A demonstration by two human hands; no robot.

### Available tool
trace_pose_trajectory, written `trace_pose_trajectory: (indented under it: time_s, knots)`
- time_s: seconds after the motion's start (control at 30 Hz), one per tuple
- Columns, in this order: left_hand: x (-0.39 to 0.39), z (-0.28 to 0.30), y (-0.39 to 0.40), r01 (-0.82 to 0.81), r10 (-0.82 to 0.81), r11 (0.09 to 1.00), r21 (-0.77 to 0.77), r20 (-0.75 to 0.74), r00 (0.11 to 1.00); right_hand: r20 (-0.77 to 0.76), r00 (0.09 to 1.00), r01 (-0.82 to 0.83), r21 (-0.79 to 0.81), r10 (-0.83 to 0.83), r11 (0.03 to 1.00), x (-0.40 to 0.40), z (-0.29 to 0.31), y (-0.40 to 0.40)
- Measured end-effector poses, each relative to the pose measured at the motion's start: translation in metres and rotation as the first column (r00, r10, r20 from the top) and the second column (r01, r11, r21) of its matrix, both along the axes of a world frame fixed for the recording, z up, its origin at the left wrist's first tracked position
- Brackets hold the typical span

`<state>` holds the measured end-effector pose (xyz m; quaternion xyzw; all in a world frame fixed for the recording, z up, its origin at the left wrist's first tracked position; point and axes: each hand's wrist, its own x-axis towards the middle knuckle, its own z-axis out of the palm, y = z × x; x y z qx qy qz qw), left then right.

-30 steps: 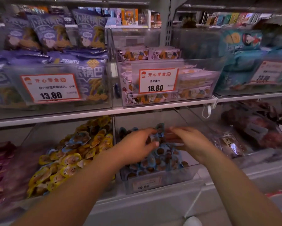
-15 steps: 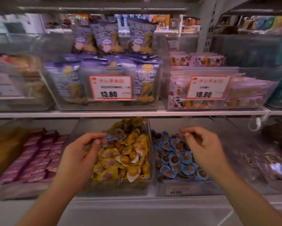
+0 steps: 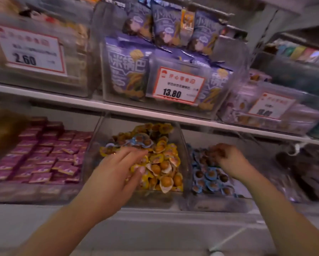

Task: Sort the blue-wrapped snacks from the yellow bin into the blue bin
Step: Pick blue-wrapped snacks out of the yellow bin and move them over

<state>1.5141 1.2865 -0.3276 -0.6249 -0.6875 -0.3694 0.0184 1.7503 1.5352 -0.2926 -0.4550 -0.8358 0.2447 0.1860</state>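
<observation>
Left hand: I am reaching my left hand [image 3: 116, 174] into the yellow bin [image 3: 181, 145], fingers spread and lying on the heap of yellow-wrapped snacks [image 3: 164, 163]; I am not pinching anything that I can see.

Right hand: I am holding my right hand [image 3: 229, 159] over the blue bin [image 3: 216, 202], fingers curled at the tips; the blur is too heavy for me to tell whether I am gripping a snack or just letting one go.

Hands together or apart: I am keeping them well apart, one in each bin.

What I am after: a few blue-wrapped snacks [image 3: 136, 141] are sitting near the top back of the yellow heap, just beyond my left fingertips.

Where they belong: the blue bin, just beside the yellow one on its right, is already holding a pile of blue wrappers [image 3: 208, 176].

Done so far: I am judging some sorting finished, since the blue bin looks uniformly blue.

Left to do: I am still facing at least those blue strays on the yellow heap; any buried deeper I cannot see.

Step in hand: I am judging that my left hand is going for the next stray.
</observation>
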Motion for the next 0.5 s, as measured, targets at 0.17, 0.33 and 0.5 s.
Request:
trace_pose_trajectory:
  time_s: [0.17,0.33,0.5]
  knots:
    - [0.025,-0.012,0.03,0.07,-0.094,0.976,-0.207,-0.111,0.989,0.398,0.916,0.008,-0.152,0.054,0.988,0.063,-0.04,0.024]
    - [0.031,-0.022,0.046,0.019,-0.053,0.972,-0.235,-0.139,0.989,0.418,0.892,-0.089,-0.208,0.171,0.974,0.056,-0.051,0.026]
    - [0.032,-0.022,0.052,-0.002,-0.016,0.981,-0.195,-0.089,0.996,0.256,0.965,0.026,-0.287,0.051,0.958,0.07,-0.047,0.028]
